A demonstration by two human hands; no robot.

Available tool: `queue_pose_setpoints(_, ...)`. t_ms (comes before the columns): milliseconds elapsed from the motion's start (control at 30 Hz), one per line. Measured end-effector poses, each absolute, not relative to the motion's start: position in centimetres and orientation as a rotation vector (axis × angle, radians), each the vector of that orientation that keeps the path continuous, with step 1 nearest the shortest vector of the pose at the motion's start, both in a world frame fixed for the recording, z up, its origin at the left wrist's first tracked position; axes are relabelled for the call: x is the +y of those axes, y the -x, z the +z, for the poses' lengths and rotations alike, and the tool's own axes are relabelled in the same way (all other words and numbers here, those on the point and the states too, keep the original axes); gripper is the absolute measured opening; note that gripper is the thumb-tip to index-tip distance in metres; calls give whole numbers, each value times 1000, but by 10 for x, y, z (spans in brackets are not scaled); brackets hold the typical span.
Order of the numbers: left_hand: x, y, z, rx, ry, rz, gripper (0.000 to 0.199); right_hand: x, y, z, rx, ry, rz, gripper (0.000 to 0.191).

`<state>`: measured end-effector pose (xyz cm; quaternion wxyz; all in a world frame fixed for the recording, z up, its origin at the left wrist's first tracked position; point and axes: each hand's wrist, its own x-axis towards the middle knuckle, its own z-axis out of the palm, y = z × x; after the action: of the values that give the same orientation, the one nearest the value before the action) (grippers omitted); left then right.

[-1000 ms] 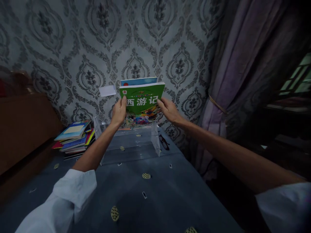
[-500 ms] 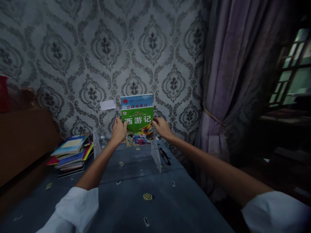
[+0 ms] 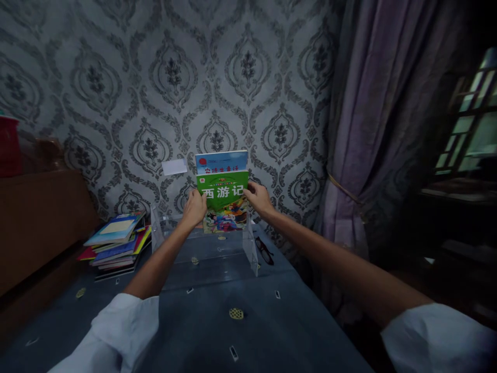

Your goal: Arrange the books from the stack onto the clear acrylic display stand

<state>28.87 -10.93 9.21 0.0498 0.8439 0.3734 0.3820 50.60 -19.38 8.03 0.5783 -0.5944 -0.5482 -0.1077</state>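
I have the green book [image 3: 225,213] pinched between left hand [image 3: 194,208] and right hand [image 3: 259,199], upright before the blue book [image 3: 221,161] at the rack [image 3: 250,249]; any shift needs level grips.

Dim, cool, low-contrast light. Lettering on the green book [image 3: 223,202], at the grip, reads clearly. Behind it, the wallpaper [image 3: 248,103] is evenly lit. Pale sheen on the clear stand [image 3: 250,249] below. Right of the grip, the curtain [image 3: 355,129] folds into shadow; farther right, pale window [image 3: 462,124] panes amid near-black. Frame edges stretched, soft.
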Motion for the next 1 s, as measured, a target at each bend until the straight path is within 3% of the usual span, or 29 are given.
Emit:
queue_pose_setpoints(633, -119, -295, 101, 1292, -2571, 981, 30, -184, -506, 80, -1147, 1359, -260, 27)
queue_pose_setpoints(1000, -114, -284, 97, 1140, -2583, 979, 36, -195, -504, 78, -1230, 1351, -215, 37)
